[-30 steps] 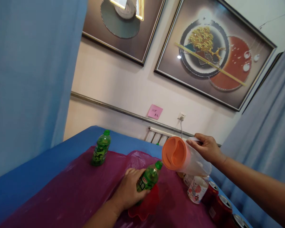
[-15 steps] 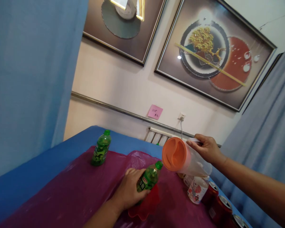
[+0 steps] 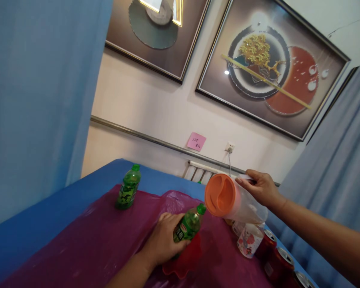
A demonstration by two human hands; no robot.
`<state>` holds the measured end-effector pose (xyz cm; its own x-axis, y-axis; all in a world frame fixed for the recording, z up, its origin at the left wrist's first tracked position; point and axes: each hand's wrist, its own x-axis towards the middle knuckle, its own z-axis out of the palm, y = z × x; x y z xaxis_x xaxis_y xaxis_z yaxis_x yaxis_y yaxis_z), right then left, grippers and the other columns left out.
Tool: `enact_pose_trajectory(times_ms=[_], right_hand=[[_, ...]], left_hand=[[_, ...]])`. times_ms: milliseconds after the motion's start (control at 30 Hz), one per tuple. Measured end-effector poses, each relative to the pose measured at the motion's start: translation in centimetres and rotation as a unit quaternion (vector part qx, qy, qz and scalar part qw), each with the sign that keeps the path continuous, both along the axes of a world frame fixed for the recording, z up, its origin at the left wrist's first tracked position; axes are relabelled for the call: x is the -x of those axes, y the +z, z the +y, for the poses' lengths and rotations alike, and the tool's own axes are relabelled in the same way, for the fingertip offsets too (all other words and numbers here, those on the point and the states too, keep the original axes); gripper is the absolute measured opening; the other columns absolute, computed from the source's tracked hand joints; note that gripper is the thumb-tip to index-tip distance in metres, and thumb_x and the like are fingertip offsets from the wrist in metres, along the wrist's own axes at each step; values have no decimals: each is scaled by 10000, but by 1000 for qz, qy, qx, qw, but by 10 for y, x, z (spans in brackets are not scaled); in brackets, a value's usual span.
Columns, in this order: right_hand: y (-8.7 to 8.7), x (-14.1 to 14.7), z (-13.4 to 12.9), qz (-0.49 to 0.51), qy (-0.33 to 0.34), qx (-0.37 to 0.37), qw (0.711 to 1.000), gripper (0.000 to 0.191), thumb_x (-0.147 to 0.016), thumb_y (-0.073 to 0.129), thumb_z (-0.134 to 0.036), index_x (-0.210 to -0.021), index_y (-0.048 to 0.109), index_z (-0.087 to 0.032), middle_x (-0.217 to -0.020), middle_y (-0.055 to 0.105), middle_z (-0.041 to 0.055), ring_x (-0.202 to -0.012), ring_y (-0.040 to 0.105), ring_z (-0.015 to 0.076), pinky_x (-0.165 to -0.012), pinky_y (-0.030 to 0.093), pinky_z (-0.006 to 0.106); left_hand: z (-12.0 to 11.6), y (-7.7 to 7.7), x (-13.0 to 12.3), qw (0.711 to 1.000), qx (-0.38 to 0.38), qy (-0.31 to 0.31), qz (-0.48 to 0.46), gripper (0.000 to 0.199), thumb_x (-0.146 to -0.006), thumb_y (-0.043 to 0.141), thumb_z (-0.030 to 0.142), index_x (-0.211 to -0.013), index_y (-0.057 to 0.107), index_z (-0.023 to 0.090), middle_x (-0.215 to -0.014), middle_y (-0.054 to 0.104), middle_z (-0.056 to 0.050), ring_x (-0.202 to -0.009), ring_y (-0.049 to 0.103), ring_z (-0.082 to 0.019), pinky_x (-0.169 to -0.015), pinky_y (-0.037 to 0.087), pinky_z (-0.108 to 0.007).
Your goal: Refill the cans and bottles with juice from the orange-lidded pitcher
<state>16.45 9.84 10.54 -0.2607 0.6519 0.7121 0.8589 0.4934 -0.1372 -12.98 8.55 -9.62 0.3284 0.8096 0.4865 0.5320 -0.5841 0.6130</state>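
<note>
My left hand [image 3: 165, 238] is wrapped round a green-capped bottle [image 3: 189, 225] with a green label, held tilted to the right over a red scalloped dish [image 3: 184, 264]. The bottle hides part of the dish. My right hand [image 3: 262, 188] grips the handle of a clear pitcher [image 3: 249, 206] with an orange lid [image 3: 220, 195]. The pitcher lies over on its side in the air, lid toward the left, close to the bottle's cap. Behind and left, a second green bottle [image 3: 128, 187] stands upright on the purple plastic sheet [image 3: 108, 244].
On the right stand a white patterned cup [image 3: 249, 240] and several red cans [image 3: 279, 264] near the table edge. The blue table covering [image 3: 63, 208] shows beyond the sheet. Blue curtains [image 3: 45, 96] hang at both sides, and a metal rail [image 3: 144, 136] runs along the wall.
</note>
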Motion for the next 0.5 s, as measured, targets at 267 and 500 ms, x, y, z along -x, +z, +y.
enact_pose_trajectory(times_ms=[267, 500], right_hand=[[-2, -3, 1, 4, -2, 10, 1000, 531, -833, 575, -645, -562, 360, -242, -521, 276, -71, -495, 294, 103, -470, 241, 245], [-2, -8, 3, -6, -5, 0, 1000, 538, -823, 602, -645, -564, 357, -242, -523, 277, -70, -502, 294, 106, -475, 239, 251]], left_hand=[[1, -2, 0, 1000, -5, 5, -2, 516, -652, 797, 232, -1146, 647, 242, -1114, 718, -30, -1034, 599, -275, -988, 376, -422], [0, 1, 0, 1000, 5, 2, 7, 512, -650, 802, 250, -1138, 650, 232, -1108, 723, -42, -1026, 598, -285, -981, 384, -432]])
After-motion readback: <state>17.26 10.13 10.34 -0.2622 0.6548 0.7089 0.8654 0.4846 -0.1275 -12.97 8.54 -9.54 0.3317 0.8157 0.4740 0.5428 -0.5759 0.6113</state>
